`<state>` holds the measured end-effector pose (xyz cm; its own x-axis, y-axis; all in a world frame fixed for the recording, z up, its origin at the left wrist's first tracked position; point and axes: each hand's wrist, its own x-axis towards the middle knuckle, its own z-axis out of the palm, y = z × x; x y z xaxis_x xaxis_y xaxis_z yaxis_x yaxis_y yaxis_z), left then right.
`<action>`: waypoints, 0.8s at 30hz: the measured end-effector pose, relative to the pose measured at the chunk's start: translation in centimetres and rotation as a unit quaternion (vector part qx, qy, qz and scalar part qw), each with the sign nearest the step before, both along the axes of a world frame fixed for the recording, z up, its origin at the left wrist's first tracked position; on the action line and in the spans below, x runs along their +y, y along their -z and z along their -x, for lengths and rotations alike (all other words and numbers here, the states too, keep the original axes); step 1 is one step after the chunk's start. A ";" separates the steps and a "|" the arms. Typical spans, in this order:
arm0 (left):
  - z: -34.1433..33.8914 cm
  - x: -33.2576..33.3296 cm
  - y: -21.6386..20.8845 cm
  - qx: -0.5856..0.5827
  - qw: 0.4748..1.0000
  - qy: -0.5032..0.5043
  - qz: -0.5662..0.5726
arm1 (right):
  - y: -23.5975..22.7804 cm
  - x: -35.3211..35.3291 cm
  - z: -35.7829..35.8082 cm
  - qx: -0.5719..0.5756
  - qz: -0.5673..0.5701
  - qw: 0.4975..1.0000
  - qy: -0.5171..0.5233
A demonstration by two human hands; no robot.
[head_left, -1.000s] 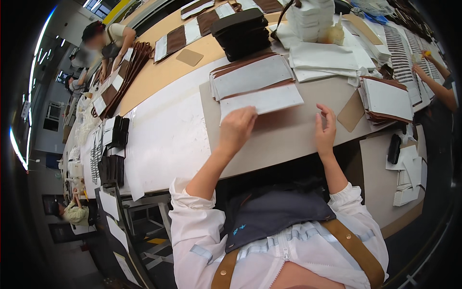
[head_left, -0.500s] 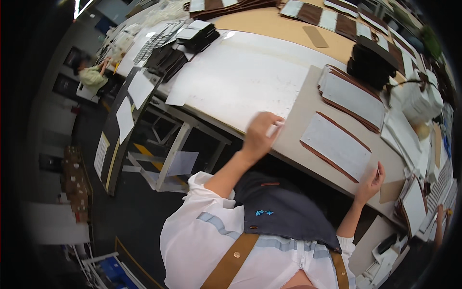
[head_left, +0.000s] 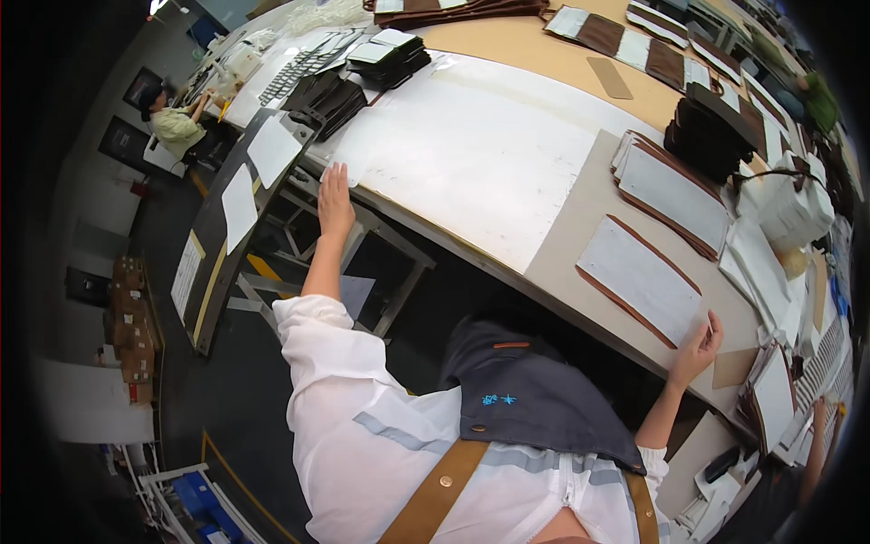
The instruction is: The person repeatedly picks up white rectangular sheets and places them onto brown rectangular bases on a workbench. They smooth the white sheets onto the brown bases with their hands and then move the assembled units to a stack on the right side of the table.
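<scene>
My left hand [head_left: 335, 207] is stretched out at the left end of the worktable, its fingers straight and close together. They lie over a small white piece [head_left: 349, 172] at the table's corner; whether they grip it is hard to see. My right hand [head_left: 696, 352] rests at the near edge, fingers loosely apart, beside the lower right corner of a flat panel. That panel [head_left: 639, 276] is pale grey-white with brown long edges, and lies on a grey board [head_left: 562, 240]. Just beyond it is a stack of similar panels [head_left: 675, 195].
Black stacked pieces stand at the table's far left [head_left: 331, 104] and right [head_left: 711, 136]. A dark slanted board [head_left: 213, 276] with white sheets stands left of the table. Another person [head_left: 177, 127] sits at the far left. A white bag [head_left: 793, 204] stands at the right.
My left hand has swung left from the middle of the table's front edge to its left corner, and its fingers have straightened. My right hand has stayed beside the panel.
</scene>
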<state>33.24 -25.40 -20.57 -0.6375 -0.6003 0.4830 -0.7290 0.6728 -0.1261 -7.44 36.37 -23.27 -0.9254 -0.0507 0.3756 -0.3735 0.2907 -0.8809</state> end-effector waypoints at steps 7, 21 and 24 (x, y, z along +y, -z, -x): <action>2.7 -3.0 -2.2 0.083 0.994 0.063 0.026 | -0.8 -0.1 -0.4 0.042 -0.045 0.998 0.020; 6.3 1.0 -7.1 -0.009 0.997 0.070 0.012 | -2.1 -1.2 -1.2 0.061 -0.094 0.993 0.026; 6.6 -0.4 -3.9 -0.022 0.995 0.074 -0.063 | -2.3 -1.3 -1.1 0.056 -0.105 0.993 0.021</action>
<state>26.59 -25.84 -16.70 -0.7422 -0.5526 0.3791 -0.6166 0.7847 -0.0634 -6.30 35.05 -21.00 -0.8812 -0.1010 0.4618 -0.4494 0.4819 -0.7522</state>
